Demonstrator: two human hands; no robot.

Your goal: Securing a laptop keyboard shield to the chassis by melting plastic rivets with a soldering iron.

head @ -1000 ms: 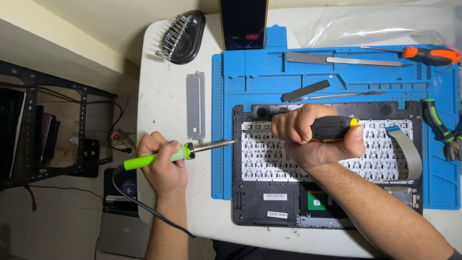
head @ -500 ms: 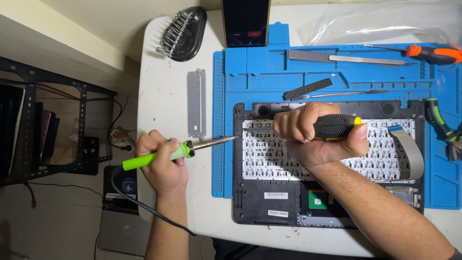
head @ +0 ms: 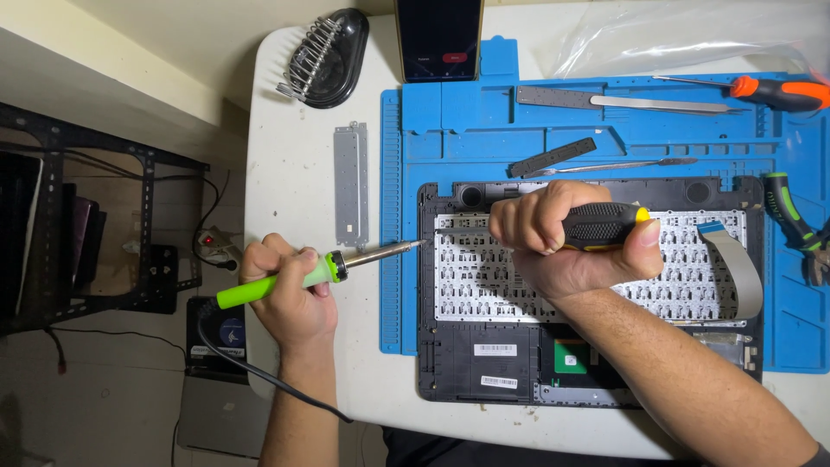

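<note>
The left hand (head: 290, 290) is closed around the smooth lime-green handle of a soldering iron (head: 316, 272). Its slim metal barrel points right from the grip, the tip just at the dark plastic edge of the laptop case (head: 450, 363); a black cord (head: 259, 367) trails from the handle's rear, below the wrist. Above this grip lies a flat, perforated grey metal bracket (head: 351, 183) on the white table (head: 294, 138). Right of the iron's tip, the right hand (head: 566, 246) makes a fist around a screwdriver (head: 605, 227) with a ribbed black handle and yellow end, over the pale, perforated metal keyboard backing (head: 484, 277). Beyond that grip, a flat grey ribbon cable (head: 735, 264) curves. A ridged blue silicone mat (head: 450, 130) lies under the case.
</note>
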